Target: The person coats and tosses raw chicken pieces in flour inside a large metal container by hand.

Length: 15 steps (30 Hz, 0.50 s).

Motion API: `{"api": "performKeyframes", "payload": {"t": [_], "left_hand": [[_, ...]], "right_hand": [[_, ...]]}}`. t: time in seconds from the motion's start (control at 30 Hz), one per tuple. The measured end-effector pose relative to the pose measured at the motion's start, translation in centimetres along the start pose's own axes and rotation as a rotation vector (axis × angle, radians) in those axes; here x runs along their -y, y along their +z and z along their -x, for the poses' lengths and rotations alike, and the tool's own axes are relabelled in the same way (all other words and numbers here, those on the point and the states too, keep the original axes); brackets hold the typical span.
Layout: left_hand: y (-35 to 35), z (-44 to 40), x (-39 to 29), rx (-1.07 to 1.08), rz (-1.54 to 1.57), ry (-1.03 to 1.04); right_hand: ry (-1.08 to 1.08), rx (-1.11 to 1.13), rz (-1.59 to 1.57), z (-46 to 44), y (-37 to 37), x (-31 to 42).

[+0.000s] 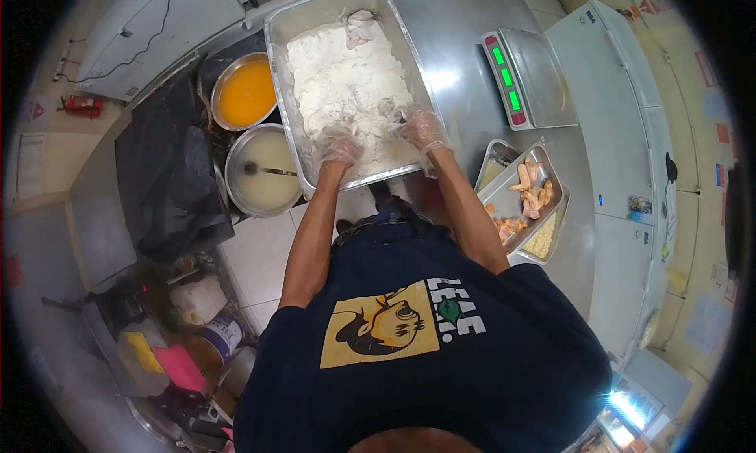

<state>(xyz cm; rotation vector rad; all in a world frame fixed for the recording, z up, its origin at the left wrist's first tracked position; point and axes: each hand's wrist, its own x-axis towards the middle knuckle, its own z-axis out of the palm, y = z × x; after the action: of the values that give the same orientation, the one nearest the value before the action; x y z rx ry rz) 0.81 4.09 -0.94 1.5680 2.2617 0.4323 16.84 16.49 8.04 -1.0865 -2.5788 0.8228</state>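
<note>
We've got both gloved hands down in the flour-like powder in the deep metal tray, approx. 12 o'clock from our body. Left hand: tray's 7 o'clock, fingers buried, so can't tell how open it is or if it's got hold of anything. Right hand: tray's 4 o'clock, fingertips by a coated lump; can't tell if that's gripped.

Best technique, we'd say: scoop from the tray floor, fold powder over the lumps, press w/ flat palms, esp. into creases, then shake off excess low over the tray. The meat piece nr the tray's 12 shows pinkish patches, so prob. needs more cover. Go easy nr the rim: pale liquid at 8 o'clock & orange liquid at 9 are just beside it, and stray powder could clump in either. Uncoated pieces sit well apart at 4 o'clock, on the table side.
</note>
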Motion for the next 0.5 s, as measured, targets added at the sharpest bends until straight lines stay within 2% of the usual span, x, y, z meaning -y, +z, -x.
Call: {"api": "performKeyframes", "payload": {"t": [0.03, 0.07, 0.13, 0.17, 0.23, 0.27, 0.37, 0.43, 0.47, 0.5], "left_hand": [[-0.6, 0.3, -0.3, -0.092, 0.062, -0.011], [-1.3, 0.4, -0.5, -0.092, 0.059, -0.011], [-2.3, 0.1, -0.9, 0.154, -0.065, -0.081], [-2.7, 0.2, -1.3, 0.151, -0.068, -0.076], [-4.0, 1.3, -2.7, -0.059, -0.088, -0.015], [-4.7, 1.6, -3.4, -0.064, -0.091, -0.015], [-5.1, 1.9, -3.7, -0.008, 0.083, -0.017], [-4.6, 1.9, -3.4, -0.104, 0.324, -0.006], [-4.5, 1.7, -3.1, -0.109, 0.324, -0.009], [-5.4, 1.6, -3.5, -0.076, 0.542, -0.032]], "right_hand": [[0.0, -0.001, -0.004, 0.2, 0.1, 0.2], [-0.063, 0.009, 0.015, 0.3, 0.2, 0.4], [-0.126, 0.012, 0.037, 0.3, 0.9, 0.4], [-0.213, -0.023, -0.037, 0.2, 2.1, 0.0], [-0.304, -0.062, -0.113, 0.0, 3.7, -0.4], [-0.307, -0.033, -0.112, 0.0, 4.4, -0.4], [-0.325, 0.021, -0.16, 0.2, 3.5, 1.5], [-0.257, 0.034, -0.138, -0.1, 3.3, 2.1], [-0.262, 0.034, -0.137, -0.2, 3.1, 2.3], [-0.231, -0.009, -0.085, 0.0, 2.0, 3.5]]}}
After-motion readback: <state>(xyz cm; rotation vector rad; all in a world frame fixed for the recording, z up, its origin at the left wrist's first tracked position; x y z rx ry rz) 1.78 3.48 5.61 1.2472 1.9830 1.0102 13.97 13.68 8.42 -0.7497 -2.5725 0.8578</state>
